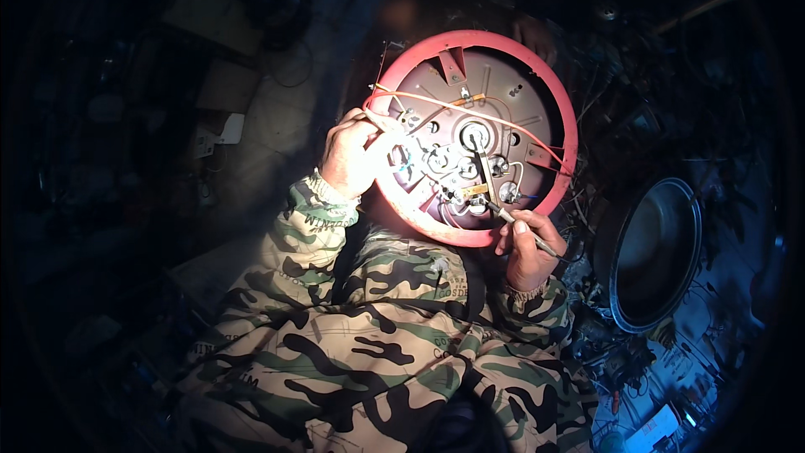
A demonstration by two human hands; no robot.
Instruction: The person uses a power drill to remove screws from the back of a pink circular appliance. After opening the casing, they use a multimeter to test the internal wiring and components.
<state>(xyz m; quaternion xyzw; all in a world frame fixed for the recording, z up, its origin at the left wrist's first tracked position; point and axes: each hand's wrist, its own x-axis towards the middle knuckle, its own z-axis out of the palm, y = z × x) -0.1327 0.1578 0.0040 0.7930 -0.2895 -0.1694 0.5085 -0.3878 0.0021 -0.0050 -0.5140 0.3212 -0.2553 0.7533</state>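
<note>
Just beyond the lap, holding a slim pen-shaped tool (505, 214) with the right hand (533, 255), closed snugly about its handle between thumb and fingers, and aiming its forward end over the lower right rim of a round, red-rimmed metal housing (571, 127). At the left edge of that housing, keeping the left hand (354, 155) against the rim with fingers curled inward; unable to tell, under the glare, whether pinching anything thin there. Working beneath a red cable (503, 122), strung over the housing from upper left to right, and close to a cluster of round metal fittings (509, 192) inside it. Wearing camouflage clothing (386, 335), with sleeves down to the wrists. Off to the right, apart from the housing, near a wide round metal pan (654, 252); farther down, in bluish light, near a white rectangular item (652, 428) amid dim clutter.
</note>
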